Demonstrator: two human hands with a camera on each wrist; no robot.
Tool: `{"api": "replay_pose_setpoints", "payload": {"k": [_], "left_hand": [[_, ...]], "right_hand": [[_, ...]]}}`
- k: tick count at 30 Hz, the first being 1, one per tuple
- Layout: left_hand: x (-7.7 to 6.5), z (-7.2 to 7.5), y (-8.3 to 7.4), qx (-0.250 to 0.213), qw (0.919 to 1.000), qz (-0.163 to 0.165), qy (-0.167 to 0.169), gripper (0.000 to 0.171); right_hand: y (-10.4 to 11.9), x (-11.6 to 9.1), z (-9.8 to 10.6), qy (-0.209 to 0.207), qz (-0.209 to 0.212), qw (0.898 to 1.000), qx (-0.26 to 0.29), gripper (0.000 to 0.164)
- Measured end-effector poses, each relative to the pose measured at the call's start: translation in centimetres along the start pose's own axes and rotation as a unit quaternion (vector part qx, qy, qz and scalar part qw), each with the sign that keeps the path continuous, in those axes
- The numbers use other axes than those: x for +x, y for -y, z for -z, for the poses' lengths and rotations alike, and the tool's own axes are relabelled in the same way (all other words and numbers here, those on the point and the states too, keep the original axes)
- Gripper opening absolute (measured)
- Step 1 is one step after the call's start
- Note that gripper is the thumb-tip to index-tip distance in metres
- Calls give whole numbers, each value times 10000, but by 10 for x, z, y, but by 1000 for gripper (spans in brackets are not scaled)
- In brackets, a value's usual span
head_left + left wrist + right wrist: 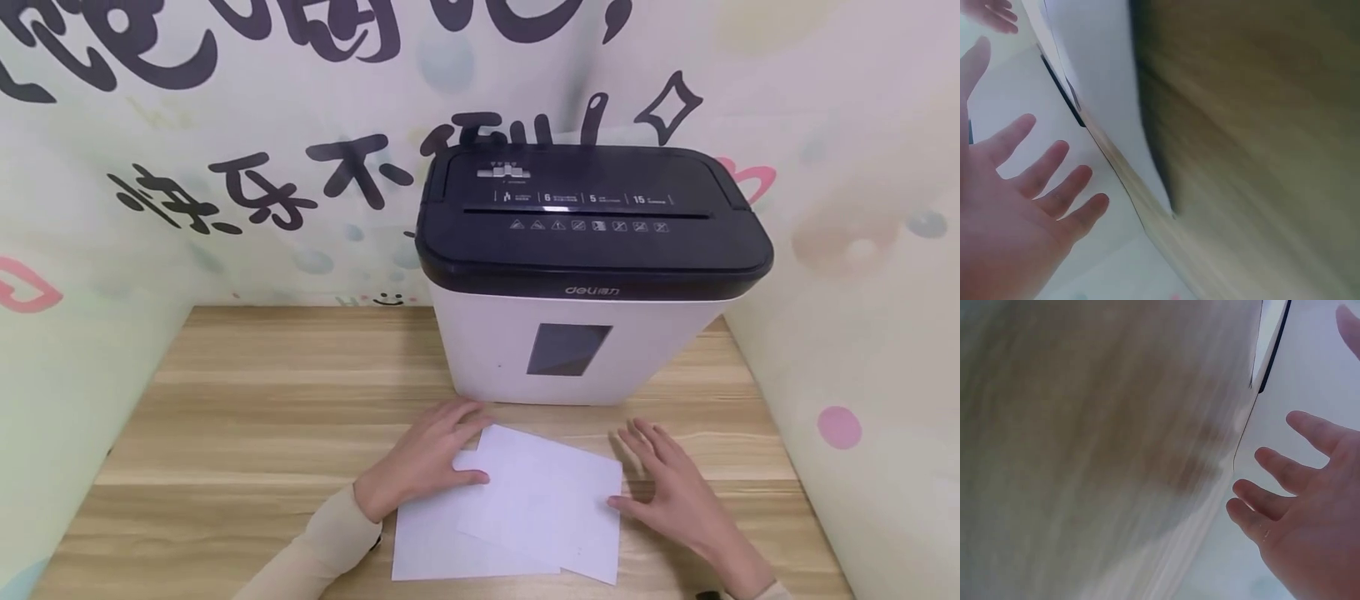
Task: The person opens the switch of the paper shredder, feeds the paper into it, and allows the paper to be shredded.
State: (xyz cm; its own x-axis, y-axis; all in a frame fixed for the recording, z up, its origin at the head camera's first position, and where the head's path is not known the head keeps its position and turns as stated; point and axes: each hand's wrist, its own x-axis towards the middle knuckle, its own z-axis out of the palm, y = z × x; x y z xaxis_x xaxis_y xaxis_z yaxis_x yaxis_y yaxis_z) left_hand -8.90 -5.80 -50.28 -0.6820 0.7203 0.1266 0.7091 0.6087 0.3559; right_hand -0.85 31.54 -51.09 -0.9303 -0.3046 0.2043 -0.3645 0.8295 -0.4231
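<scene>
Two white sheets of paper overlap on the wooden tabletop: the upper sheet (543,500) lies at an angle across the lower sheet (457,550). My left hand (423,458) is at their left side, its thumb above the paper; whether it touches cannot be told. Beside the right edge of the upper sheet is my right hand (675,496), thumb close to that edge. Both wrist views show the left palm (1016,219) and right palm (1316,500) with fingers spread and nothing held. Behind the sheets stands a white paper shredder (480,342) with a dark lid (592,250).
The shredder's narrow feed slot (585,212) runs across its lid. A printed backdrop (247,92) with dark lettering rises behind the wooden tabletop (247,400), and decorated side walls (885,350) border it left and right.
</scene>
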Motion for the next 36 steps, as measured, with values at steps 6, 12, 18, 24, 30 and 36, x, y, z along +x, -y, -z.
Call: {"api": "replay_pose_setpoints", "payload": {"k": [6,12,18,24,30,36], "left_hand": [[2,-2,-4,160,9995,124,259,87],[2,-9,-6,520,9976,191,410,97],[2,-13,-7,843,9960,137,276,100],[4,-14,-8,1030,9938,186,363,100],[5,-14,-9,1080,9930,286,390,98],[7,-14,-8,1225,9920,189,252,93]], "right_hand": [[3,-3,-4,119,31,9999,19,92],[6,-6,-6,371,-117,9992,-28,98],[9,-8,-7,535,-210,9982,-157,102],[10,-8,-7,441,-147,9985,-275,101],[8,-9,-7,353,-63,9988,-338,100],[7,-8,-7,353,2,9984,-447,99]]}}
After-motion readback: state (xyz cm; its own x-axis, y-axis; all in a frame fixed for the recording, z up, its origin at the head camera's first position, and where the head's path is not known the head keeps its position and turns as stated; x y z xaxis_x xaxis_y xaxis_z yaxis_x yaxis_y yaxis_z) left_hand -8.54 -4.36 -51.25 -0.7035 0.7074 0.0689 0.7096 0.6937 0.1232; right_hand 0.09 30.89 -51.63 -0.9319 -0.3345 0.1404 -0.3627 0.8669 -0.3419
